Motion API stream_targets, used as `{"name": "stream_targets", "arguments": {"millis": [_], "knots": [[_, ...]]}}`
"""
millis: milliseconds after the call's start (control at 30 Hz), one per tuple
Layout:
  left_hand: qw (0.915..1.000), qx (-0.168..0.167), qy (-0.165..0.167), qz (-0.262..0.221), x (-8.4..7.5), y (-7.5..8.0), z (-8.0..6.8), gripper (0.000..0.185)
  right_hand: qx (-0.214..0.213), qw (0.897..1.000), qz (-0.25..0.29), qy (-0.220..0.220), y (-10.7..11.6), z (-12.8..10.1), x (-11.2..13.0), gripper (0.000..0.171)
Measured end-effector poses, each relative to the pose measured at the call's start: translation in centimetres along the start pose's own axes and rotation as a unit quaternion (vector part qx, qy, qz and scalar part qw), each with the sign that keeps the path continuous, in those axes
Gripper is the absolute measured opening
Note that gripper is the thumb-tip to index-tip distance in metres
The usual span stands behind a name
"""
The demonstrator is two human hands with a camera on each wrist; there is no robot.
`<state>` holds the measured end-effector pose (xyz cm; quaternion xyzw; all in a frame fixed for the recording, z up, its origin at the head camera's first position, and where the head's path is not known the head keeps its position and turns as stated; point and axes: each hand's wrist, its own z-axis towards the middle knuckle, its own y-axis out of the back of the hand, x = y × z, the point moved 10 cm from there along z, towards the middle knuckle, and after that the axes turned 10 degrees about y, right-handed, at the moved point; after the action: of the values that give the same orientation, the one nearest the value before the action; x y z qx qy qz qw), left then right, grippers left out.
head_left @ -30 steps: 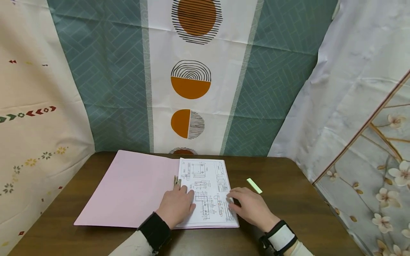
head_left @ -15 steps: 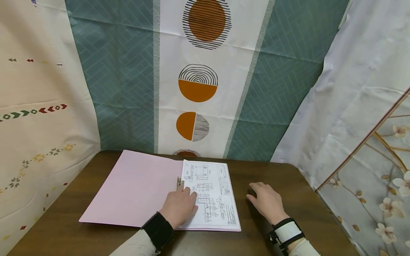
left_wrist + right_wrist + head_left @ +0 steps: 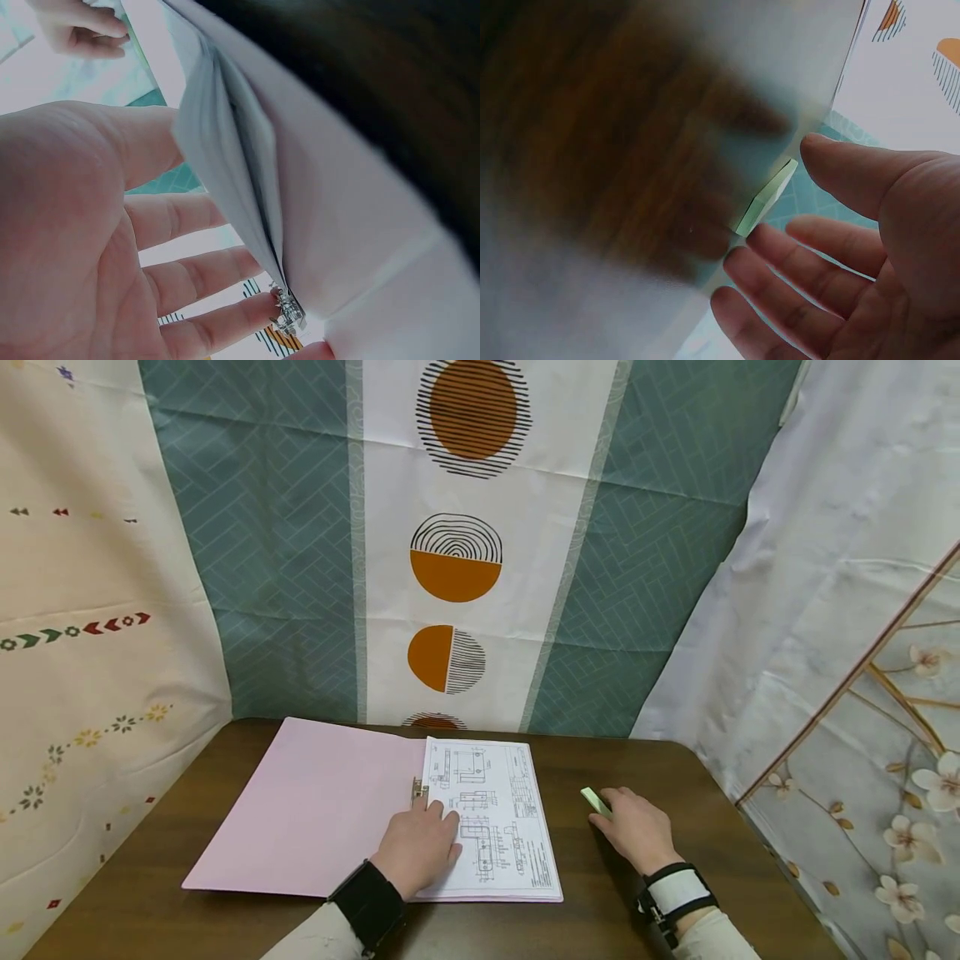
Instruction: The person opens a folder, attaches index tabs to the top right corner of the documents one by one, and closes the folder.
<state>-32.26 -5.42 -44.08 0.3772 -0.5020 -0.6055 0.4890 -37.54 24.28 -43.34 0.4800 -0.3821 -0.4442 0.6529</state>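
Lying beside right hand [image 3: 637,828]: green strip [image 3: 595,801]

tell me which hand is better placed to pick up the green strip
Right, most likely. The right hand is at the strip, covering its near end in the head view, and seems to hold nothing. The left hand is over at the paper and clip, farther away.

Sleeves [image 3: 318,935] are off-white; left wristband [image 3: 369,903] is black; right wristband [image 3: 679,892] white, black-edged.
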Motion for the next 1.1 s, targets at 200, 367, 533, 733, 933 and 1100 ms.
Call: {"name": "stream_targets", "arguments": {"millis": [200,367,533,733,933,1100], "knots": [[1.0000,0.000,-0.001,0.001,-0.1,0.1,-0.1,0.046,0.017,1.000,0.001,-0.007,-0.4,0.3,-0.4,0.042],[0.9999,-0.007,-0.004,0.007,-0.2,0.1,-0.2,0.046,0.026,1.000,-0.001,-0.012,-0.6,0.6,-0.6,0.038],[0.9998,-0.014,-0.004,0.010,-0.2,0.2,-0.2,0.046,0.031,0.999,-0.001,-0.016,-0.6,0.9,-0.6,0.033],[0.9998,-0.017,-0.004,0.009,-0.1,0.3,-0.3,0.045,0.029,0.999,0.003,-0.014,-0.5,1.2,-0.8,0.027],[0.9999,-0.010,-0.003,0.004,-0.2,0.3,-0.3,0.045,0.029,0.999,0.008,-0.016,-0.7,1.4,-1.2,0.023],[0.9999,-0.010,-0.004,0.008,-0.2,0.1,-0.3,0.045,0.032,0.999,0.015,-0.023,-0.7,1.4,-1.5,0.018]]}}
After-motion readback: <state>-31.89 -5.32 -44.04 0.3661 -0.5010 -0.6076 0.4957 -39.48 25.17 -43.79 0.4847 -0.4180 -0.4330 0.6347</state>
